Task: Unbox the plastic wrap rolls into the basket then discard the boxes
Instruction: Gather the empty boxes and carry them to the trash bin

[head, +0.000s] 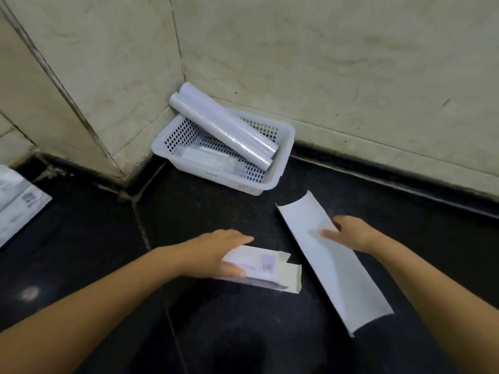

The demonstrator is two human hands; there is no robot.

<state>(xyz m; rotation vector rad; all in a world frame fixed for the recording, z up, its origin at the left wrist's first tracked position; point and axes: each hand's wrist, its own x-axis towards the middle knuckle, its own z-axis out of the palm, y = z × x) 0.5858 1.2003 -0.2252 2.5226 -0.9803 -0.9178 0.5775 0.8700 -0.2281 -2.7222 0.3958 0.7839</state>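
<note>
At nine o'clock, cut by the frame's left edge, a printed sheet or flattened pack [19, 203] lies on the black floor [89, 238]; I cannot read what it is. Toward seven o'clock my left arm comes in, and my left hand [218, 255] grips a small white box [259, 268] just below centre: my thumb lies along its near side and my fingers [237, 237] curl over its far edge, so they are clamped on it. The box's end flaps stand open toward three o'clock, and a barcode label shows on its top face. Up at twelve o'clock the white perforated basket [280, 171] sits in the corner where the two tiled walls [351, 63] meet. Two plastic wrap rolls [224, 125] lie side by side in it, tilted, their far ends sticking out over the rim toward eleven o'clock; a flat pale item lies beneath them on the basket's bottom, too blurred to name. At four o'clock a long white curved sheet of card [340, 273] runs diagonally across the floor. My right hand [348, 234] rests on its upper part, fingers spread flat and pointing toward nine o'clock, pressing rather than pinching.
</note>
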